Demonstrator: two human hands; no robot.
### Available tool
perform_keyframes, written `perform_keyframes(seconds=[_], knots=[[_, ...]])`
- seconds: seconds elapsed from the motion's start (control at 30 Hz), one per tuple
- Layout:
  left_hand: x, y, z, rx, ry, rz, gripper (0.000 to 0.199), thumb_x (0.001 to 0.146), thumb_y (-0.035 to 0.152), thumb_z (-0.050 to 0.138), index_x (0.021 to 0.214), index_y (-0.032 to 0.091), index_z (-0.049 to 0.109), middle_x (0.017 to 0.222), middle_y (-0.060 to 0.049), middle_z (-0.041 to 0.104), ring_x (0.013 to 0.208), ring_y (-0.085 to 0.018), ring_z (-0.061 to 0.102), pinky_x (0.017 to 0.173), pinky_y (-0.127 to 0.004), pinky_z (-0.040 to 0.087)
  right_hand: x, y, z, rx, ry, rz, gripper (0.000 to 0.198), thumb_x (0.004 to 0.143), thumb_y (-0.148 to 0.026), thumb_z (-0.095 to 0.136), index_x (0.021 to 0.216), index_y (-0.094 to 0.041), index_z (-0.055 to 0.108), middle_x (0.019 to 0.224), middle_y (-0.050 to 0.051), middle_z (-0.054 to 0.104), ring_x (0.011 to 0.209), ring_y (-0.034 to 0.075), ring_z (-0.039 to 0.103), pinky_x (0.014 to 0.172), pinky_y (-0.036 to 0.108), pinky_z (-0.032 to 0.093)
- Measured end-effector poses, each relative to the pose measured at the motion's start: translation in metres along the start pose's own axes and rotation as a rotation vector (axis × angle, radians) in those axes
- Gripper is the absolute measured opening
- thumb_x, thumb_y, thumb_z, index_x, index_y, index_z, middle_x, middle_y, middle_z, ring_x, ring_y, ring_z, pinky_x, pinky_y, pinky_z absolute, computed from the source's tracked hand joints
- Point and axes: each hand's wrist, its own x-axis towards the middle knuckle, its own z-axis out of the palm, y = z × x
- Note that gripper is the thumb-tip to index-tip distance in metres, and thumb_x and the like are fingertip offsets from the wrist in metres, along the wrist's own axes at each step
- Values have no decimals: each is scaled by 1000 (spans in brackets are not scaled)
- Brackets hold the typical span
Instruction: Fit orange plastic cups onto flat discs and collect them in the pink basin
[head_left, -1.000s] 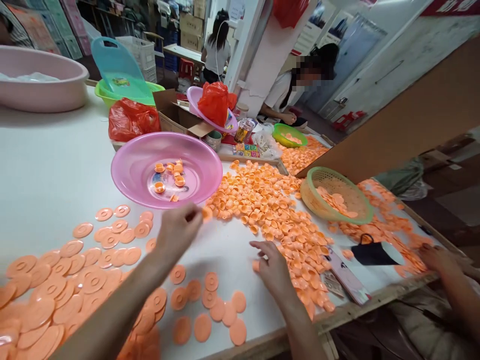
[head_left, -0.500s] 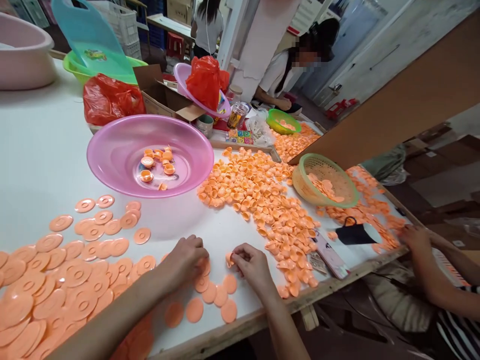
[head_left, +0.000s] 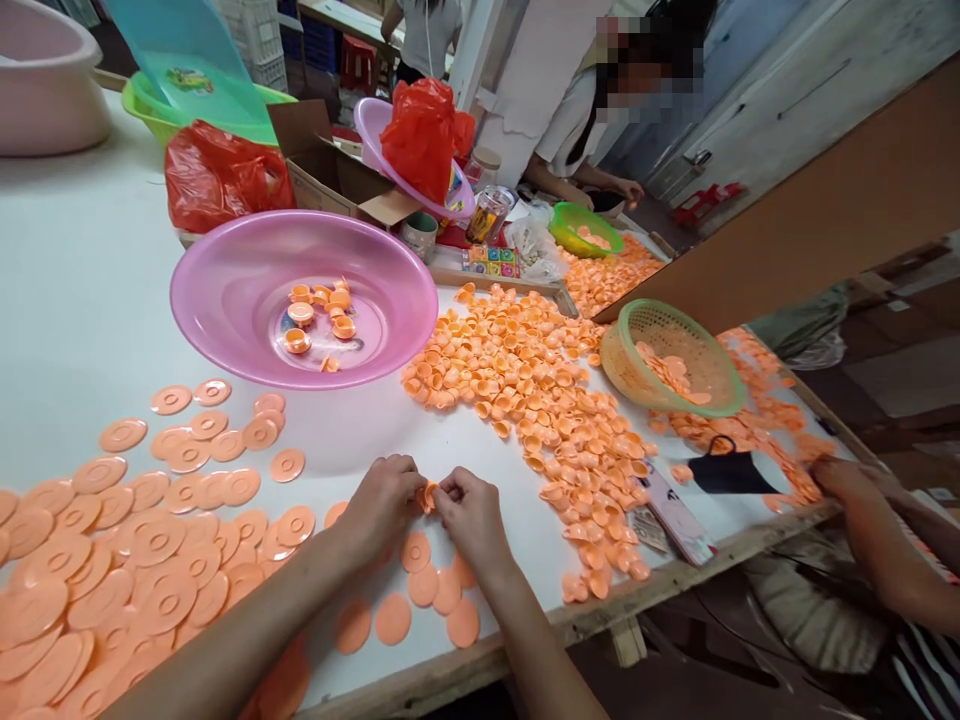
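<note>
left hand (head_left: 384, 496) and right hand (head_left: 472, 512), fingers (head_left: 451, 488) tight around a small orange piece (head_left: 428, 497), its outline partly hidden

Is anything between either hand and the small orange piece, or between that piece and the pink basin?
Nothing visible: fingers of the left hand and right hand meet at the small orange piece, and between it and the pink basin only bare white tabletop shows.
</note>
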Motion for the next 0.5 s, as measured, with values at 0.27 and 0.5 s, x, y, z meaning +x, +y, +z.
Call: perform_keyframes(seconds=[0.27, 0.5], knots=[[14, 17, -8, -294, -45, -291, 13, 66, 13, 56, 68, 17, 68, 62, 2, 63, 60, -13, 56, 57, -23, 38, 2, -4, -2, -159, 5, -138, 14, 74, -18, 51, 61, -21, 50, 52, -4, 52, 50, 12, 49, 50, 22, 35], [4, 17, 16, -342, 59, -361, 10, 71, 19, 52, 62, 18, 55, 59, 3, 59, 58, -12, 52, 52, -22, 36, -11, 1, 9, -102, 73, -172, 17, 84, -24, 51, 67, -21, 52, 61, -1, 60, 55, 14, 54, 54, 23, 39]])
